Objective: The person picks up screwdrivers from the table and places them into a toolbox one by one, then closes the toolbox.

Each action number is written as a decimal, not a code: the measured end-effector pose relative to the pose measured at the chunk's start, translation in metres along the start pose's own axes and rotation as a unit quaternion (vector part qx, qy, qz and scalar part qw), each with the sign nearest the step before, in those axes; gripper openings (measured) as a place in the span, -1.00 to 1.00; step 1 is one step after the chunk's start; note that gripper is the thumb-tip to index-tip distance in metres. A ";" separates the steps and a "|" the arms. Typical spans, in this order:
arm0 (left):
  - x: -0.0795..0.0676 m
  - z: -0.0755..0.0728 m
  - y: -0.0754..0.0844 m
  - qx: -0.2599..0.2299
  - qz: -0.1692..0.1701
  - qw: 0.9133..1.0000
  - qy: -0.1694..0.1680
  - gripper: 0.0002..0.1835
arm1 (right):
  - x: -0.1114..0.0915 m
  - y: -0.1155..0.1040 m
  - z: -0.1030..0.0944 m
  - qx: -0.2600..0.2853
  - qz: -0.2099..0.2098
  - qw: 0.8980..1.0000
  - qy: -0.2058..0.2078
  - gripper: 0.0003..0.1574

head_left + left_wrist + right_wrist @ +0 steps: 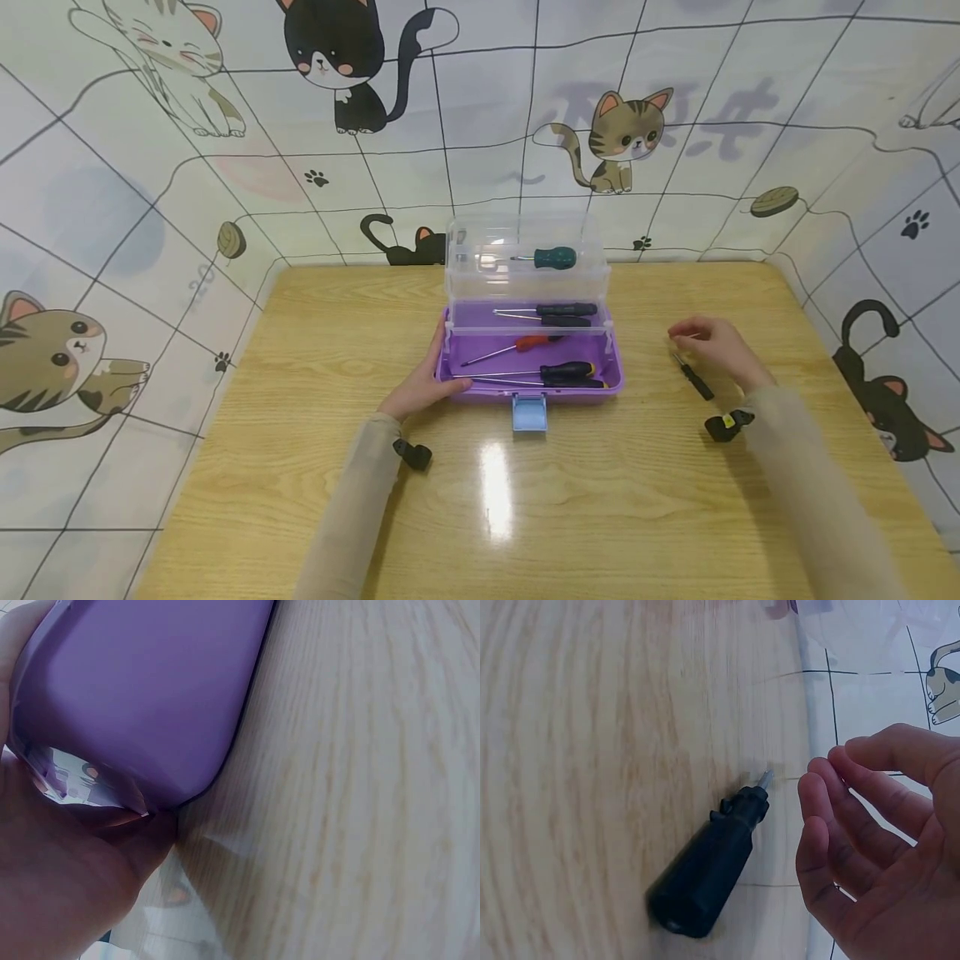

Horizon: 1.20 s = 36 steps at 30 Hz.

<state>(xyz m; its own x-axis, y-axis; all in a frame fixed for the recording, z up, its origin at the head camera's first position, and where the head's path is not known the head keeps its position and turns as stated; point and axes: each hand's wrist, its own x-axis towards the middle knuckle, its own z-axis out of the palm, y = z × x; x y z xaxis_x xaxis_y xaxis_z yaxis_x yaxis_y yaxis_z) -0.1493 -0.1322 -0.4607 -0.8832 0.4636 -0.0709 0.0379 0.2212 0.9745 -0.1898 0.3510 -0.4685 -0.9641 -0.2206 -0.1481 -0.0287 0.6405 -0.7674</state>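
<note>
Evidently gripping one purple plastic toolbox [577, 398] with the left hand [420, 389], thumb over the near-left rim, fingers along the outer left wall. Holding nothing with the right hand [720, 346], fingers loosely bent, close to the thumb. Just beneath that hand, lying right of the toolbox, one short black screwdriver [696, 382], thick-handled and metal-tipped, pointing far-left. Inside the box, counted: two black screwdrivers [566, 309] at the far side, one red screwdriver [532, 342] aslant in the middle, two long black-handled screwdrivers [567, 370] nearest. At the raised, clear, boxy lid [480, 283], one teal screwdriver [555, 258] with a bulbous handle. On the near wall, one square, pale-blue latch [529, 414]. Underneath everything, one smooth, wood-grained table [300, 467].
</note>
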 end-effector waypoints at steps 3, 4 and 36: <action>-0.001 0.000 0.001 0.012 -0.002 1.000 0.001 0.17 | -0.004 0.002 0.002 -0.004 -0.005 1.000 0.009 -0.54; -0.001 0.000 0.001 0.013 -0.003 1.000 0.001 0.17 | -0.005 0.003 0.002 -0.003 -0.006 1.000 0.011 -0.53; 0.002 -0.001 -0.006 -0.001 0.017 1.000 -0.003 0.17 | -0.055 0.013 0.009 -0.043 0.011 0.999 0.013 -0.53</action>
<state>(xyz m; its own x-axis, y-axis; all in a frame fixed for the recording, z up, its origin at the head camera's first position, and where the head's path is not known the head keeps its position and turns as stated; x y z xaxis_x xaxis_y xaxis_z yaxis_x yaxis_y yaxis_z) -0.1520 -0.1337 -0.4669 -0.8790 0.4753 -0.0379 0.0680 0.2038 0.9767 -0.1354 0.3648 -0.4755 -0.9714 -0.1864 -0.1472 -0.0285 0.7066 -0.7070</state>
